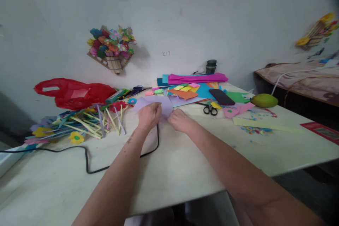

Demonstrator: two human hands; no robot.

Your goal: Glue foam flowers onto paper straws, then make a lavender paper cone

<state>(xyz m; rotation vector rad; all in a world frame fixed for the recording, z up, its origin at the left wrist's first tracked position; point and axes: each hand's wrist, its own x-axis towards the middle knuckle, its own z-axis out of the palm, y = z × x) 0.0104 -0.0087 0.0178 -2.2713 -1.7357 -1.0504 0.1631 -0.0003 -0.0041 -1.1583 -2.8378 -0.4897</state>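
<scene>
Over the middle of the table, a sheet of light purple paper (pixel 166 105) is held up between my two hands. My left hand (pixel 149 114) is closed on the sheet's left part, fingers curled. At its right edge, my right hand (pixel 180 120) grips the paper with bent fingers. Under the sheet passes a black cable (pixel 158 137). Black-handled scissors (pixel 210 109) lie to the right of my right hand, beside a small yellow paper piece (pixel 215 105). Left of my left hand are a red paper flower (pixel 118 106) and a blue paper flower (pixel 132 101).
At left lie a red plastic bag (pixel 76 93), paper strips (pixel 87 123) and a yellow paper flower (pixel 76 137). Coloured sheets (pixel 197 78), a dark phone (pixel 221 97), a green mango-like fruit (pixel 264 100) and paper scraps (pixel 255 130) spread across the back and right. A paper bouquet (pixel 112 47) hangs on the wall.
</scene>
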